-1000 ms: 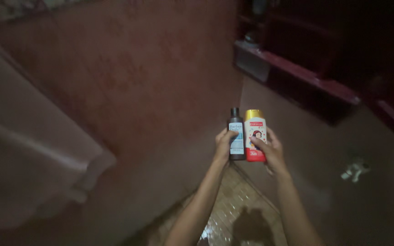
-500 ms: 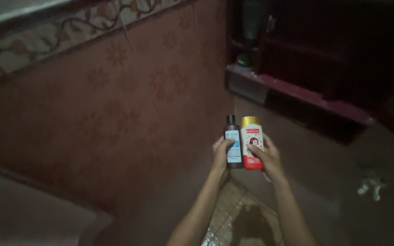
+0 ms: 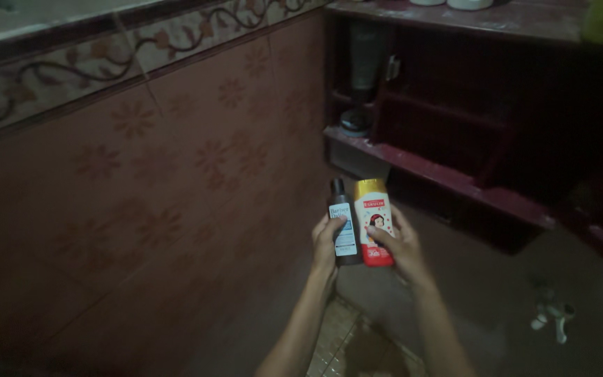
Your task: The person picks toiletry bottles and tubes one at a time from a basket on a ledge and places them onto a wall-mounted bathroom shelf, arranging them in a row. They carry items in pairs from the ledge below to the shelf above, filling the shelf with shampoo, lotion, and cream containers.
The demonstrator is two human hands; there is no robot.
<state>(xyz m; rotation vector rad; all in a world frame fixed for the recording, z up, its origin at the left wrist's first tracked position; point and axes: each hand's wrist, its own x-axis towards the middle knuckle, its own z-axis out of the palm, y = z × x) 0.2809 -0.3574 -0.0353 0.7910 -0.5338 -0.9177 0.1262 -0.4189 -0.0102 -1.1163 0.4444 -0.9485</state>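
Note:
My left hand (image 3: 326,246) grips a small dark bottle (image 3: 342,220) with a dark cap and a pale label. My right hand (image 3: 400,246) grips a yellow bottle (image 3: 372,218) with a red and white label showing a drawn figure. Both bottles are upright, side by side and touching, held out in front of me with arms stretched. My thumbs lie across the labels.
A reddish tiled wall (image 3: 176,181) with flower patterns fills the left. A dark red shelf unit (image 3: 455,174) stands behind the bottles, with a dark container (image 3: 357,119) in its corner. A white tap (image 3: 551,311) sits low at the right. Patterned floor tiles (image 3: 347,342) lie below.
The view has swung upward and to the right: the pale cloth at the left has gone and the wall's top border and shelves have come in. Both hands still hold the bottles together.

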